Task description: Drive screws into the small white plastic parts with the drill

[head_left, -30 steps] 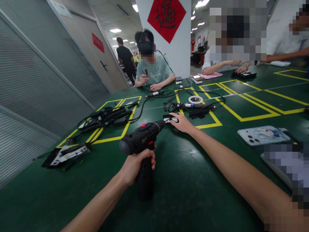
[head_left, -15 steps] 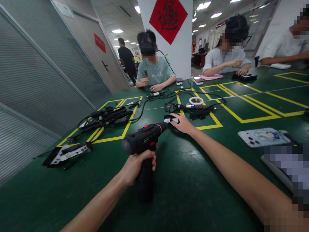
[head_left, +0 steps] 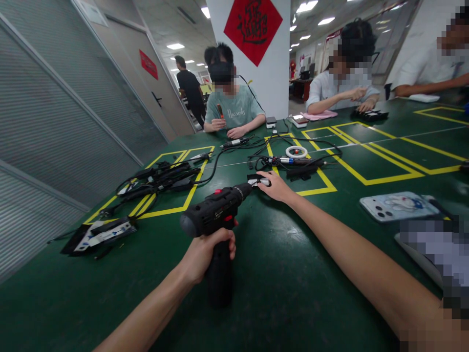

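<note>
My left hand point(head_left: 210, 252) is wrapped around the grip of a black cordless drill point(head_left: 212, 210) with red buttons. The drill's chuck points forward and to the right, towards a small black and white piece point(head_left: 259, 181) on the table. My right hand point(head_left: 275, 187) reaches in from the right, its fingers closed about that piece. Whether the drill's tip touches the piece I cannot tell; the bit is hard to make out.
Tangled black cables point(head_left: 164, 178) lie at the left, near a black and white package point(head_left: 100, 237). Beyond my right hand are a pen-like tool point(head_left: 293, 161) and a white ring point(head_left: 296, 152). A phone point(head_left: 399, 206) lies at right. Several people sit across the green table point(head_left: 154, 293).
The whole view has shifted very slightly. Both hands keep their holds, and the drill stays pointed at the small piece.
</note>
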Demonstrator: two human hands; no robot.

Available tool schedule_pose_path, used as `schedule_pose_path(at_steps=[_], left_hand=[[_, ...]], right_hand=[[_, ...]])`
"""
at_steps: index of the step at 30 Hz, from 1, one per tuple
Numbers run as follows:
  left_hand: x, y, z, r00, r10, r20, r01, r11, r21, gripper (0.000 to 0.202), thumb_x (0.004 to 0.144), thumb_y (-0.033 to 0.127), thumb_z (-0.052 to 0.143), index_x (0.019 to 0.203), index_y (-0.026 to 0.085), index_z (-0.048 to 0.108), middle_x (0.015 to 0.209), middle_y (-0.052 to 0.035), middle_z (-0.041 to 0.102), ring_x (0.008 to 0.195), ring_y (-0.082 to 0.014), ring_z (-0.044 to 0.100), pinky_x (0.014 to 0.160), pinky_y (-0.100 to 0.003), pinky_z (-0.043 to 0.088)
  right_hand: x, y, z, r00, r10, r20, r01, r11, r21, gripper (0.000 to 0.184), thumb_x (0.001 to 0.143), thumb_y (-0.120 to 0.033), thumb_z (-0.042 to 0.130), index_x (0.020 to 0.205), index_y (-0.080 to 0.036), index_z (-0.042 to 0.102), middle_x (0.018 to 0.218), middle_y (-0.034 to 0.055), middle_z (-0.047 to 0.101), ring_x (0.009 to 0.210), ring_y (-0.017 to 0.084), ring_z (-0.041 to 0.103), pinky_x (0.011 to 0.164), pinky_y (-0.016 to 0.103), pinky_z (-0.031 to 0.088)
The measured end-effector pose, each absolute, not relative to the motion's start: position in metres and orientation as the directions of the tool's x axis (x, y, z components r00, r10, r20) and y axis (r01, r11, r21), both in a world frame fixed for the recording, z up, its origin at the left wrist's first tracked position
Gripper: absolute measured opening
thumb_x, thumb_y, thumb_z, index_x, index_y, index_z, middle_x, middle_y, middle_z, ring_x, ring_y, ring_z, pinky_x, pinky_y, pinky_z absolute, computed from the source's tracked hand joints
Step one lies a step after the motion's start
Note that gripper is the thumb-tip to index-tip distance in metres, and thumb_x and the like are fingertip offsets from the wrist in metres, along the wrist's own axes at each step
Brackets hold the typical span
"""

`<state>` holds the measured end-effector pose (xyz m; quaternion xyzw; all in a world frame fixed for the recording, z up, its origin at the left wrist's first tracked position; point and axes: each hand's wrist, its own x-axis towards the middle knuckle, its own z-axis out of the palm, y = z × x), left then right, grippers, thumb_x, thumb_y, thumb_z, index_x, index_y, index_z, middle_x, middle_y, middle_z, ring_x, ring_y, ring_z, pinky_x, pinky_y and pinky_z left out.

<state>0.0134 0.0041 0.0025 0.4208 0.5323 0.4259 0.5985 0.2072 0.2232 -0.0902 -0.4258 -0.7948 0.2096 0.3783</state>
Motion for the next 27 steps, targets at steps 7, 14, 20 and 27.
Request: schedule_pose_path(at_steps=[7,14,20,27], left_hand=[[0.0130,0.0059,0.0016,0.069,0.961,-0.267,-0.062,0.271,0.960,0.025,0.080,0.027,0.062,0.101,0.014,0.058,0.060,0.0016,0.056,0.053,-0.0157,0.054,0.055,-0.029,0.042],[0.0129,0.0053,0.0018,0.058,0.954,-0.294,-0.062,0.298,0.953,0.028,0.076,0.028,0.064,0.100,0.014,0.058,0.060,0.0013,0.057,0.052,-0.0161,0.054,0.054,-0.029,0.043],[0.0125,0.0047,0.0016,0.047,0.956,-0.289,-0.053,0.291,0.955,0.027,0.077,0.029,0.064,0.100,0.013,0.060,0.060,0.0010,0.058,0.052,-0.0159,0.054,0.055,-0.029,0.043],[0.0127,0.0046,0.0010,0.060,0.959,-0.275,-0.040,0.278,0.960,0.024,0.081,0.027,0.061,0.100,0.013,0.059,0.062,0.0011,0.056,0.053,-0.0154,0.054,0.055,-0.029,0.043]], right_hand=[[0.2078,0.2227,-0.0888,-0.357,0.824,0.440,0.511,0.567,-0.646,0.048,0.089,-0.034,0.060,0.135,-0.023,0.058,0.112,0.0091,0.058,0.101,0.020,0.058,0.100,0.037,0.044],[0.2073,0.2217,-0.0878,-0.346,0.828,0.442,0.518,0.561,-0.645,0.047,0.088,-0.034,0.062,0.134,-0.022,0.059,0.111,0.0087,0.058,0.102,0.020,0.059,0.100,0.037,0.044],[0.2079,0.2224,-0.0891,-0.351,0.828,0.438,0.511,0.561,-0.652,0.048,0.088,-0.035,0.061,0.135,-0.024,0.059,0.111,0.0086,0.058,0.102,0.021,0.058,0.100,0.037,0.044],[0.2077,0.2244,-0.0913,-0.352,0.830,0.433,0.514,0.558,-0.652,0.048,0.088,-0.036,0.061,0.135,-0.025,0.058,0.112,0.0085,0.057,0.104,0.021,0.058,0.101,0.038,0.043]])
